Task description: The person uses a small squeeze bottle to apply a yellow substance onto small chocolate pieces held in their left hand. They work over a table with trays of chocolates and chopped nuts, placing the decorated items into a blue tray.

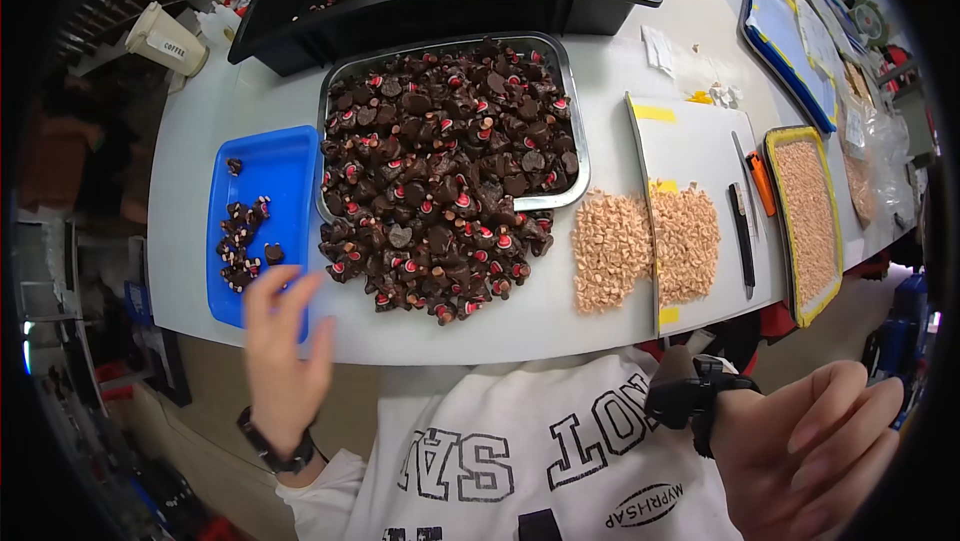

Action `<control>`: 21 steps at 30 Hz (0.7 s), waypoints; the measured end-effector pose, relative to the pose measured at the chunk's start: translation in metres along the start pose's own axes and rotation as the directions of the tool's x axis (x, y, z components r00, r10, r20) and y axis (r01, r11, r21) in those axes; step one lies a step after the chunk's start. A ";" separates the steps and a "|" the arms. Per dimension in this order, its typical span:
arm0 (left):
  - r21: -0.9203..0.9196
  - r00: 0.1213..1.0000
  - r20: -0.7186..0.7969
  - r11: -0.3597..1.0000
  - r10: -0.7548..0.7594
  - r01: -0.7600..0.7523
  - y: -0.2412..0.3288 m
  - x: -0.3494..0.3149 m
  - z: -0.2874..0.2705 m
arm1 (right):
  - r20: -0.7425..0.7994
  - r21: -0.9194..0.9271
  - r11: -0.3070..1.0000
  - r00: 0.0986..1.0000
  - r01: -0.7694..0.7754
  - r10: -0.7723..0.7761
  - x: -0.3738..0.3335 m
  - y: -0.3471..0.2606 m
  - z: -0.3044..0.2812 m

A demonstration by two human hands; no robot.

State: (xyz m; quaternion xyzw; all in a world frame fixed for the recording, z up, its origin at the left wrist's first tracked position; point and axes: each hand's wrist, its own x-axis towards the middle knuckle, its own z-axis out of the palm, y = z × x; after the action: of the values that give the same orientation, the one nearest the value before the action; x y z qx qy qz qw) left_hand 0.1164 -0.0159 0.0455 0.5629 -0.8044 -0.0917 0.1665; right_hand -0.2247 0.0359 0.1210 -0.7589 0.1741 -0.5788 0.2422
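Observation:
My left hand is at the near edge of a shallow blue tray, fingers apart and slightly blurred, with nothing visible between them. Just past its fingertips, a small dark brown piece lies in the tray. Several similar pieces with pale and red spots sit farther in. Beside the tray, a large heap of dark brown pieces with red-and-white spots fills a metal tray and spills over its near side. My right hand is raised beyond the table's near right edge, fingers curled; whatever they may enclose is hidden.
Small beige pieces lie partly on a white board. On that board are a black pen-like tool and an orange-handled cutter. A yellow-edged tray stands right, a black bin behind, a cup far left.

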 end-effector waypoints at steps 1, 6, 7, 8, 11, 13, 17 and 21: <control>-0.024 0.998 0.020 0.998 -0.058 0.058 0.000 -0.002 0.012 | -0.003 0.018 1.000 1.000 -0.008 0.008 0.001 0.001 -0.001; 0.025 0.983 -0.110 0.988 -0.149 0.152 -0.005 -0.011 0.043 | -0.448 -0.126 0.992 0.891 0.011 -0.067 0.005 -0.001 0.040; 0.038 0.981 -0.137 0.989 -0.139 0.145 -0.005 -0.011 0.044 | -0.501 -0.153 0.988 0.864 -0.035 -0.046 0.007 -0.007 0.047; 0.052 0.978 -0.164 0.989 -0.130 0.141 -0.004 -0.010 0.045 | -0.487 -0.173 0.984 0.864 0.050 -0.129 0.006 -0.004 0.046; 0.055 0.983 -0.119 0.987 -0.142 0.149 -0.005 -0.005 0.047 | -0.458 -0.213 0.971 0.867 0.107 -0.196 -0.001 -0.005 0.049; 0.132 0.986 -0.136 0.985 -0.096 0.114 -0.006 -0.005 0.050 | -0.424 -0.197 0.964 0.870 0.181 -0.250 -0.002 0.005 0.054; 0.176 0.990 -0.134 0.982 -0.044 0.067 -0.005 -0.002 0.049 | -0.355 -0.023 0.982 0.916 0.189 -0.184 -0.011 0.027 0.053; 0.159 0.990 -0.140 0.987 -0.016 0.038 -0.009 -0.003 0.049 | -0.073 0.135 0.989 0.994 -0.067 0.077 -0.076 0.032 0.047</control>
State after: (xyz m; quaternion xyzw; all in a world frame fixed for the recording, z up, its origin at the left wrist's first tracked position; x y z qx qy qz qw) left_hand 0.1065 -0.0181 -0.0036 0.5904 -0.7879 0.0107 0.1746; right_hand -0.1997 0.0583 0.0326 -0.7111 0.1721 -0.6093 0.3057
